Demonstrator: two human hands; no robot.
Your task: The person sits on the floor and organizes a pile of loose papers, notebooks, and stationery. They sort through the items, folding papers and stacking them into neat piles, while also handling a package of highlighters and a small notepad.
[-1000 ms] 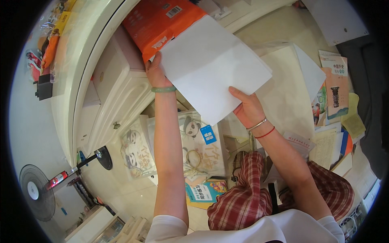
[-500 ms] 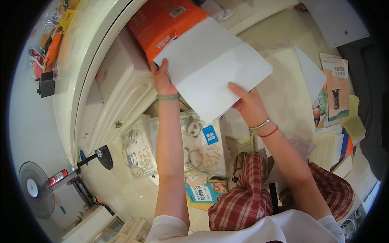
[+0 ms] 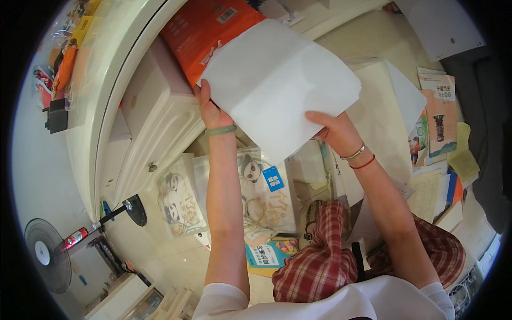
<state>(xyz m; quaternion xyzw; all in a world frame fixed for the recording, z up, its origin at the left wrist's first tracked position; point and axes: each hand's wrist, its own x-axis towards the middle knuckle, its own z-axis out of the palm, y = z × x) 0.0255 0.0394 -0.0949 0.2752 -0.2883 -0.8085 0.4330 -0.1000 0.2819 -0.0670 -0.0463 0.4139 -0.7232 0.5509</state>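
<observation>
A stack of blank white paper (image 3: 277, 88) is partly out of its torn orange wrapper (image 3: 210, 37). My left hand (image 3: 212, 110), with a green bangle at the wrist, grips the stack's left edge beside the wrapper; most of its fingers are hidden beneath. On the right, my right hand (image 3: 341, 132) pinches the near right edge, thumb on top and fingers underneath. The sheets are slightly fanned at their right corner.
White drawers (image 3: 154, 122) stand at the left. Clear panda-print bags (image 3: 250, 186) lie below my forearms, near a blue workbook (image 3: 266, 255). A large pale sheet (image 3: 378, 117) and several books (image 3: 440, 114) lie right. A fan (image 3: 45, 253) stands lower left.
The wrapper and the stack's left part have shifted slightly left. My right hand has moved a little right, and the sheet edges at the right corner are more spread.
</observation>
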